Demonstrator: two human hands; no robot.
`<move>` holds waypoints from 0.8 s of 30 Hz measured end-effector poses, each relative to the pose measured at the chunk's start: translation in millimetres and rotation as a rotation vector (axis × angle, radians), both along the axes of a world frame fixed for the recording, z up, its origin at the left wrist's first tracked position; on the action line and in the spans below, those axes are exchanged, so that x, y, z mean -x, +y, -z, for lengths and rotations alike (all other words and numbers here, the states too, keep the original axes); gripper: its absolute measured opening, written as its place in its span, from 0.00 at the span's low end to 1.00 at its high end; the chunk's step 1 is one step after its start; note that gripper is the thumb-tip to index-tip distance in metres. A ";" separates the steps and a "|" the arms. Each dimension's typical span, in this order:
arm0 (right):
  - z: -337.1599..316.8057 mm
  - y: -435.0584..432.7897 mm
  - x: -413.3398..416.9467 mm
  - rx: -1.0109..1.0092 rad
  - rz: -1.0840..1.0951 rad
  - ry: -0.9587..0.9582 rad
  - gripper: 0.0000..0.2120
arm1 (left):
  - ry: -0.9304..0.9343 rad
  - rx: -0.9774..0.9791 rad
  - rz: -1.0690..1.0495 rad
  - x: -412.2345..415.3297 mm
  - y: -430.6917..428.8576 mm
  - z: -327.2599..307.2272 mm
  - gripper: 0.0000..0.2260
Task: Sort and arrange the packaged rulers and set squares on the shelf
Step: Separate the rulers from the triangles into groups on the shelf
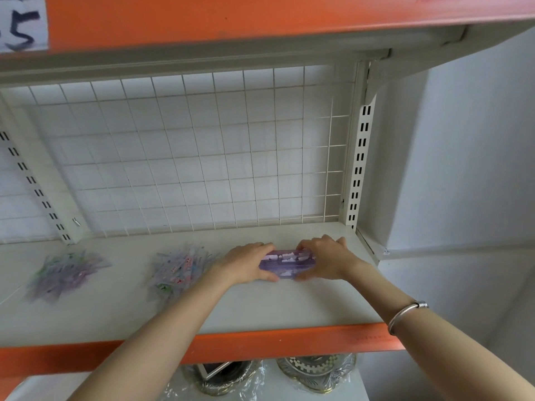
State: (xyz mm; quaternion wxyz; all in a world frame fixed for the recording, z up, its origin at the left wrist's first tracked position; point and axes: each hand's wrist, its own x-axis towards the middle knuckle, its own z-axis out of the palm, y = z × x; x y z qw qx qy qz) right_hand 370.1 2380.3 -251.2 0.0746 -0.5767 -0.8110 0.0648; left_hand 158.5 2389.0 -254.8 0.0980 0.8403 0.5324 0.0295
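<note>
A neat purple stack of packaged rulers [286,263] lies on the white shelf [260,308], towards its right end. My left hand [246,263] grips the stack's left end, thumb in front and fingers curled over the back. My right hand [325,260] grips the right end the same way. Left of them lies a loose heap of clear-wrapped, multicoloured packs [179,269]. A second loose heap, mostly purple and green [68,274], sits further left.
A white wire grid [188,151] backs the shelf, with slotted uprights at the right [359,166] and left [34,186]. An orange lip [275,344] edges the front. An orange-fronted shelf [260,18] hangs overhead. Wrapped metallic items [315,371] sit on the shelf below.
</note>
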 end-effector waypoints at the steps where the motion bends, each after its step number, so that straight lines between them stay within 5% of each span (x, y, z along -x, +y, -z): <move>1: 1.1 -0.9 -2.7 0.006 0.023 0.004 0.27 | -0.014 -0.011 -0.003 1.3 0.6 3.2 0.26; 8: 15.1 -10.1 -3.2 0.023 0.036 0.090 0.26 | -0.184 0.020 -0.032 -7.1 -2.2 17.7 0.29; 13: 12.1 -12.8 -10.3 -0.050 0.083 -0.052 0.32 | -0.135 -0.044 -0.079 -0.9 -4.6 16.3 0.31; 20: 14.0 -11.5 -13.6 -0.015 0.032 0.115 0.27 | -0.209 -0.003 -0.072 1.9 -1.7 18.9 0.29; 24: 9.1 -8.9 -14.7 0.026 0.011 -0.029 0.34 | -0.166 0.056 -0.077 0.2 1.1 13.4 0.34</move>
